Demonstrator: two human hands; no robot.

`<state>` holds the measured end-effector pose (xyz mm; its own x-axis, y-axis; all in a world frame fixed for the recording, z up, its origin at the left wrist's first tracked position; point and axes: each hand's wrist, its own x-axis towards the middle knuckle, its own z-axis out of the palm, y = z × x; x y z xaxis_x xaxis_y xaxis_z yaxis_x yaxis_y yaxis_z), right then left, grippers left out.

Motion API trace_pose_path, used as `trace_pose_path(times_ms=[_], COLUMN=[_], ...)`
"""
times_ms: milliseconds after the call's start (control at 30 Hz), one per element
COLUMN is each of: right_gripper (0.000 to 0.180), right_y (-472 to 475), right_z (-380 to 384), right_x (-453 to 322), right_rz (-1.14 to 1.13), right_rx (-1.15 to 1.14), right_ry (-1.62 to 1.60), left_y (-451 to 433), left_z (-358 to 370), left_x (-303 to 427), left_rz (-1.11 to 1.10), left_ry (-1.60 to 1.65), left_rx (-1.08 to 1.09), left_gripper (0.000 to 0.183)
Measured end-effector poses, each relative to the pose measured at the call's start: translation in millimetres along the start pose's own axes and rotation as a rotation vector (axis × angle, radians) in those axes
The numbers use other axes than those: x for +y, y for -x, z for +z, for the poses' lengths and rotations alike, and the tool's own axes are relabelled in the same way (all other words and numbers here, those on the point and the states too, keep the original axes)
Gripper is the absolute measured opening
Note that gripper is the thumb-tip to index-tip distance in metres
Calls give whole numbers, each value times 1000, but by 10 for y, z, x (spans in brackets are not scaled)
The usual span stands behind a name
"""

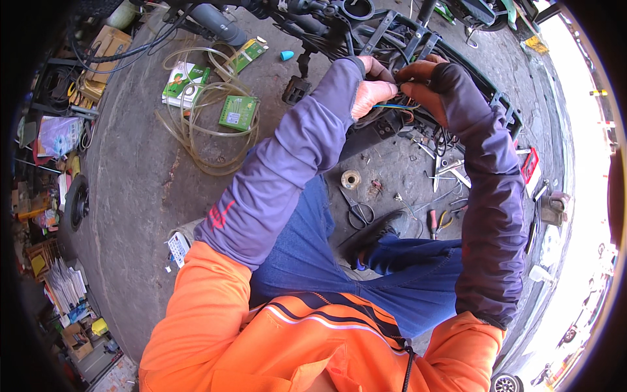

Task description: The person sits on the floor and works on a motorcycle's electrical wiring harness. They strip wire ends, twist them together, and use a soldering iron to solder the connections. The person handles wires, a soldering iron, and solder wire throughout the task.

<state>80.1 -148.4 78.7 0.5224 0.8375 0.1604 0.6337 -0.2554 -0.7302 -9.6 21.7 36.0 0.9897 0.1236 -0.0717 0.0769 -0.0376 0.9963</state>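
Both hands meet over the wiring in the dark metal frame of a bike (382, 33). My left hand (373, 93) pinches a thin dark wire (398, 84) between thumb and fingertips. Close against it, my right hand (426, 88) grips the same spot from the other side; the fingers hide most of the wire. Blue and yellow-green wires (394, 106) run just below the fingertips, with more loose wires (406, 116) bunched beside them. A dark grey case (374, 136) sits under the hands. The pedal (296, 89) is left of the frame.
On the concrete floor lie a spool (350, 179), scissors (359, 211), a red-handled screwdriver (433, 223) and yellow-handled pliers (444, 223). Coiled clear tubing (196, 161) surrounds a green box (239, 112). Cluttered shelving (63, 289) and a wheel (78, 202) stand at left.
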Motion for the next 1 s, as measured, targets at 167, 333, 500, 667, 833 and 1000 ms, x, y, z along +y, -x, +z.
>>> trace_pose_path(times_ms=[167, 333, 500, 667, 833, 1000], right_gripper=[15, 15, 15, 16, 17, 18], right_y=[-23, -12, 17, 43, 46, 51], right_z=[-40, -21, -11, 18, 22, -50], right_x=[32, 87, 107, 112, 92, 84], right_rz=[102, -14, -39, -30, -28, -2], right_rx=[-3, 14, 40, 74, 49, -28], right_ry=[-30, 72, 44, 43, 23, 63], left_y=[-35, -49, -48, -43, -49, -53], left_z=[-2, -2, -37, -22, 3, -11], left_x=[-39, -56, -37, -26, -18, -52], left_rz=[48, -20, -92, -135, -138, -73], left_ry=[-31, 127, 277, 269, 195, 164], left_rx=[17, 11, -90, -78, -49, -67], left_gripper=[17, 12, 17, 19, 19, 19])
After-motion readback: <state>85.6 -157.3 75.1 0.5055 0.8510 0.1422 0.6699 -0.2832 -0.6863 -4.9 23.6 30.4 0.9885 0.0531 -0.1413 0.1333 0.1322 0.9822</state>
